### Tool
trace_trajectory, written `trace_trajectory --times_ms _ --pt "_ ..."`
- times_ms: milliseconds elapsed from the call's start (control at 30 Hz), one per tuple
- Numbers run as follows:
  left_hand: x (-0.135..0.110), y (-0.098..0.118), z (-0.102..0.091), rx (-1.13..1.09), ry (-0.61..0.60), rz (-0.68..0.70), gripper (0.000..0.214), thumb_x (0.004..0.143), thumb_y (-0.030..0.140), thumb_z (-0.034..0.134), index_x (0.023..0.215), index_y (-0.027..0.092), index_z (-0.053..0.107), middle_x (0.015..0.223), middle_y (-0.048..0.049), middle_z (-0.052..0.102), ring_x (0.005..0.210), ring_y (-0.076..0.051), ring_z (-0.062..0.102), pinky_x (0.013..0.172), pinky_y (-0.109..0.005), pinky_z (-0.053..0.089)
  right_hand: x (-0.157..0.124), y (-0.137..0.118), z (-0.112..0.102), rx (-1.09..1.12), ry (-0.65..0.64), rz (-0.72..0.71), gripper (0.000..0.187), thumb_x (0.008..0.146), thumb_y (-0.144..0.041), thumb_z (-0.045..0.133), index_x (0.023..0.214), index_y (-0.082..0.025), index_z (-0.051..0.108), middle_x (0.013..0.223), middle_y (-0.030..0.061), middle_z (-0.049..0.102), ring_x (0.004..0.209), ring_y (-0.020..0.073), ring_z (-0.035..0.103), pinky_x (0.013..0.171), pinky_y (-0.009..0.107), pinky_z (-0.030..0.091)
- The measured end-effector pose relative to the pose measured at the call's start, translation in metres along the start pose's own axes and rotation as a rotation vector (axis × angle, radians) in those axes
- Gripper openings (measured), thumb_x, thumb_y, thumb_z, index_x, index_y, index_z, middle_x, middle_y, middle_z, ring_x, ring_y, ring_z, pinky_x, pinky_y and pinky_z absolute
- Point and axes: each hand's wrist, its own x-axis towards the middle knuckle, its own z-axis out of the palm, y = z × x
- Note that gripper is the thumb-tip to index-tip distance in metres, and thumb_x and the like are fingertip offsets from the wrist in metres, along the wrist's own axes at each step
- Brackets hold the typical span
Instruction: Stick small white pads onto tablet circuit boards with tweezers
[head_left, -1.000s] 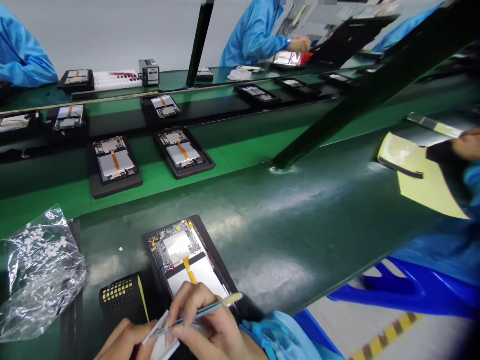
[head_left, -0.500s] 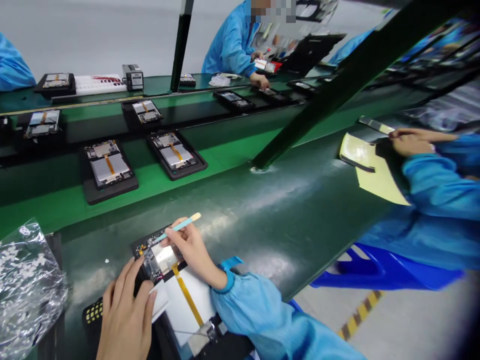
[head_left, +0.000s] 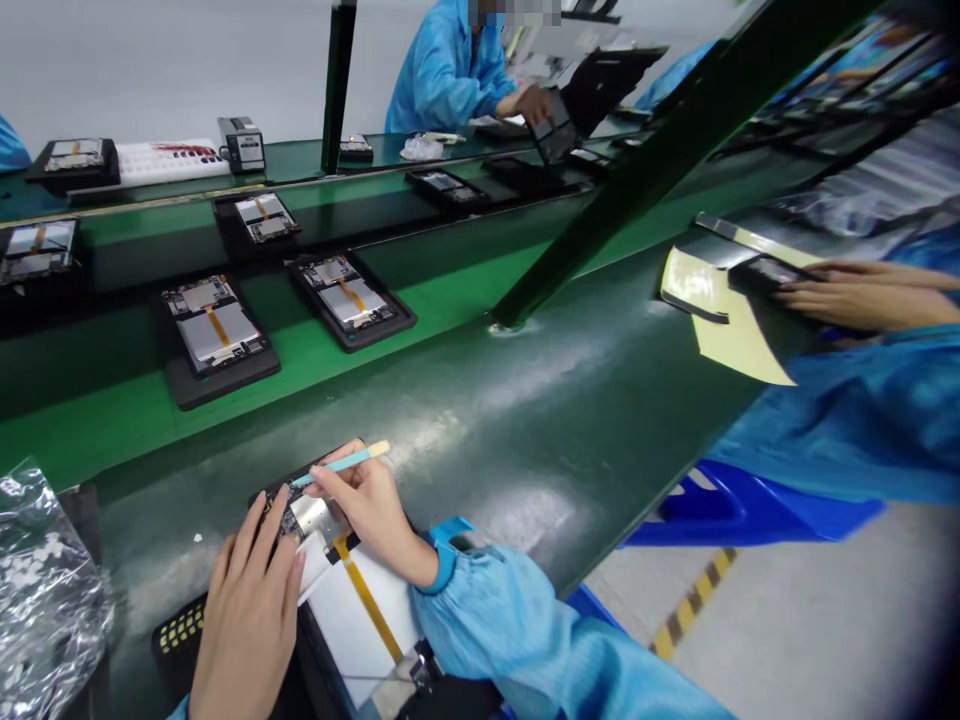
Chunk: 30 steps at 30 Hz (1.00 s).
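An opened tablet (head_left: pixel 367 615) lies tilted before me, with its circuit board, pale battery and orange ribbon cable exposed. My right hand (head_left: pixel 379 510) pinches a thin light-blue stick (head_left: pixel 349 460) with a pale yellow end; its lower tip reaches the top of the board. My left hand (head_left: pixel 251 605) lies over the tablet's left side, fingers stretched, fingertips touching the board near the stick's tip. A folded white piece (head_left: pixel 313 570), perhaps paper or cloth, shows beside my left thumb. Whether my left fingers press on it cannot be seen.
Other opened tablets (head_left: pixel 214 325) (head_left: pixel 349 295) rest in black trays along the green line ahead. Crumpled clear plastic (head_left: pixel 49 600) lies at left. A green post (head_left: pixel 570 230) slants across the bench. Co-workers' hands (head_left: pixel 874 295) are at right; yellow sheets (head_left: pixel 739 335) lie near them.
The view has shifted slightly. My left fingertips have moved up the board, closer to the stick's tip. Across the line, a co-worker has lifted a tablet; the right-hand co-worker's hands have moved onto a dark device.
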Motion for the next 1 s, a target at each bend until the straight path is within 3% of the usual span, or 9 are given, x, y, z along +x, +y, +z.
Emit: trace_trajectory --times_ms 267,400,733,867,933,1000 --pt "0.002 0.006 -0.001 0.113 -0.014 0.042 0.024 0.092 0.021 0.037 0.085 0.021 0.060 0.142 -0.0036 0.046 0.128 -0.030 0.043 0.087 -0.046 0.045 -0.003 -0.002 0.003 -0.016 0.038 -0.001 0.025 0.077 -0.039 0.067 0.076 -0.021 0.050 0.061 -0.0008 0.069 0.058 0.0156 0.067 0.051 0.024 0.051" --pt "0.004 0.008 -0.004 0.163 -0.015 0.052 0.021 0.087 0.012 0.040 0.092 0.019 0.059 0.139 -0.0069 0.050 0.124 -0.032 0.047 0.088 -0.048 0.042 -0.004 0.000 0.004 -0.031 0.052 -0.037 0.025 0.079 -0.041 0.066 0.079 -0.021 0.051 0.060 -0.0020 0.068 0.049 0.0135 0.063 0.053 0.025 0.051" --pt "0.009 0.004 -0.002 0.081 0.006 0.025 0.017 0.091 0.016 0.039 0.090 0.020 0.055 0.138 -0.0030 0.051 0.122 -0.026 0.047 0.092 -0.046 0.038 -0.001 -0.003 0.002 0.134 0.064 -0.104 0.032 0.079 -0.047 0.066 0.079 -0.022 0.045 0.052 -0.0065 0.060 0.051 0.0149 0.064 0.054 0.026 0.052" --pt "0.004 -0.010 -0.027 0.020 0.118 0.006 0.015 0.093 0.021 0.037 0.093 0.023 0.052 0.140 -0.0048 0.048 0.131 -0.027 0.038 0.099 -0.051 0.033 0.001 -0.003 0.000 0.179 0.058 -0.093 0.034 0.078 -0.048 0.066 0.081 -0.023 0.043 0.052 -0.0075 0.060 0.053 0.0158 0.066 0.058 0.028 0.055" --pt "-0.007 -0.027 -0.047 -0.037 0.252 -0.081 0.016 0.093 0.026 0.035 0.088 0.022 0.050 0.146 -0.0081 0.039 0.137 -0.031 0.029 0.101 -0.057 0.030 0.002 -0.003 -0.001 0.200 0.058 -0.086 0.034 0.078 -0.047 0.066 0.082 -0.023 0.043 0.055 -0.0072 0.061 0.056 0.0152 0.067 0.061 0.029 0.055" --pt "-0.021 -0.050 -0.063 -0.086 0.302 -0.200 0.020 0.093 0.031 0.034 0.087 0.021 0.050 0.145 -0.0098 0.040 0.136 -0.032 0.031 0.104 -0.059 0.029 0.002 -0.002 -0.002 0.219 0.056 -0.082 0.032 0.079 -0.046 0.067 0.083 -0.023 0.044 0.059 -0.0065 0.063 0.060 0.0140 0.068 0.066 0.028 0.055"
